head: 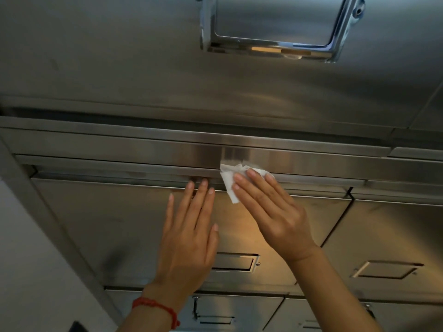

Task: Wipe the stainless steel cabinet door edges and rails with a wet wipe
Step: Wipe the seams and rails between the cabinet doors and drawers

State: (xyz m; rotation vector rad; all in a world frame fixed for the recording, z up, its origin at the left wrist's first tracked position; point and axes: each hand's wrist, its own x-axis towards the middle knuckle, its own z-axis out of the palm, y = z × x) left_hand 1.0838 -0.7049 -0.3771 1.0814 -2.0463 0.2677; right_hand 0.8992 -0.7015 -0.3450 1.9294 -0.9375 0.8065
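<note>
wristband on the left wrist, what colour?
Red, a braided cord bracelet on the left hand's wrist; the head view shows it clearly.

commercial kitchen — steel cabinet doors (115, 224) | recessed handles (236, 261)

A crumpled white wet wipe (230, 179) lies flat against the brushed stainless steel rail (143, 149) above a cabinet door (100, 224), its upper part bunched on the rail's lower edge, its lower corner hanging over the door's top edge (part of the wipe is covered by fingers). The door stands closed, its recessed handle (236, 262) lower down.
</note>
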